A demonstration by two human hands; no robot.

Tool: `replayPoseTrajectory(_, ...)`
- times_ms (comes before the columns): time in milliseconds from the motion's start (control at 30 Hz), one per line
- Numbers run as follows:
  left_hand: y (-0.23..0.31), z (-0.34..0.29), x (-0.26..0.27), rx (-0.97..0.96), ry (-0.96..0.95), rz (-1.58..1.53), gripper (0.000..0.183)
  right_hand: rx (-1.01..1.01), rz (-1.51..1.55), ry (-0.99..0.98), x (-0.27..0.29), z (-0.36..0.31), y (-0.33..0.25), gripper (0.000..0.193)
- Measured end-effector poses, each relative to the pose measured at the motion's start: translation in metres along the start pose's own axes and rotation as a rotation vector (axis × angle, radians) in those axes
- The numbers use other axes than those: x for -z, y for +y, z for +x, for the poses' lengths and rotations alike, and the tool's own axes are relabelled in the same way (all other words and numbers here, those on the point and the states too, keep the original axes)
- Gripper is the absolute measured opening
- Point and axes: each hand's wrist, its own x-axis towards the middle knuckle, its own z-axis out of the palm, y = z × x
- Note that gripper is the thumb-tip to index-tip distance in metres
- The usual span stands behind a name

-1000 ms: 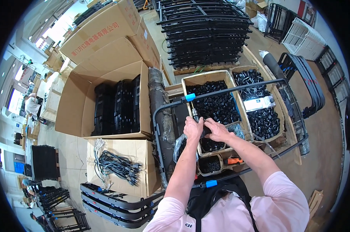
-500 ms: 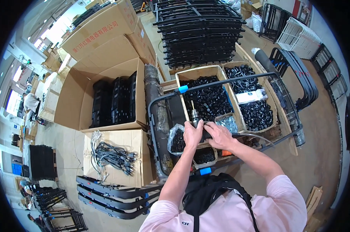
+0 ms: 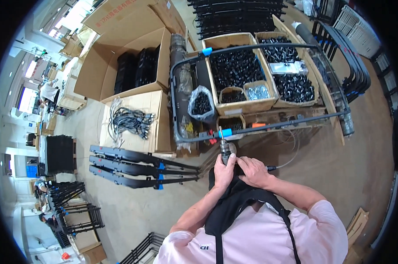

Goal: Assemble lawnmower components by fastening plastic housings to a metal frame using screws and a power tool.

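Note:
Both my hands are wrapped round a hose-fed drill (image 3: 225, 150) close to my body. My left hand (image 3: 224, 171) closes round its front, just behind the metal chuck. At the rear of the tool sits my right hand (image 3: 253, 172), closed, with a thin hose (image 3: 291, 158) leading off beside it. The bit points away from me, its tip at the front rail of a black rectangular tube frame (image 3: 291, 122), next to a piece of blue tape (image 3: 225, 133). Whether the tip touches the rail I cannot tell. The frame lies across the parts boxes.
Cardboard bins hold black plastic parts (image 3: 234, 68), black caps (image 3: 293, 88) and silver screws (image 3: 257, 92). A plastic bag (image 3: 201, 103) of small black pieces lies beside them. Left are a large carton (image 3: 93, 72), bundled cables (image 3: 130, 119) and stacked black curved frames (image 3: 128, 169).
My hands have drawn the drill back toward my body, from over the bins to the frame's front rail. The view has tilted, so the bins and frame appear higher.

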Motion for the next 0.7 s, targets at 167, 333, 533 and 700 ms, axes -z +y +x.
replayPoseTrajectory(167, -0.053, -0.031, 0.012, 0.065, 0.029, -0.085, 0.042, -0.077, 0.12, -0.21, -0.046, -0.036, -0.01, 0.075)
replayPoseTrajectory(333, -0.069, -0.021, 0.02, 0.184, 0.01, -0.059, 0.047, -0.144, 0.099, -0.199, -0.063, -0.035, -0.019, 0.075)
replayPoseTrajectory(533, -0.059, -0.009, 0.022, 0.187, 0.005, -0.051, 0.05, -0.221, 0.071, -0.218, -0.061, -0.022, -0.023, 0.079)
replayPoseTrajectory(700, -0.052, -0.005, 0.028, 0.171, -0.037, 0.053, 0.052, -0.227, 0.077, -0.228, -0.066, -0.022, -0.021, 0.081)
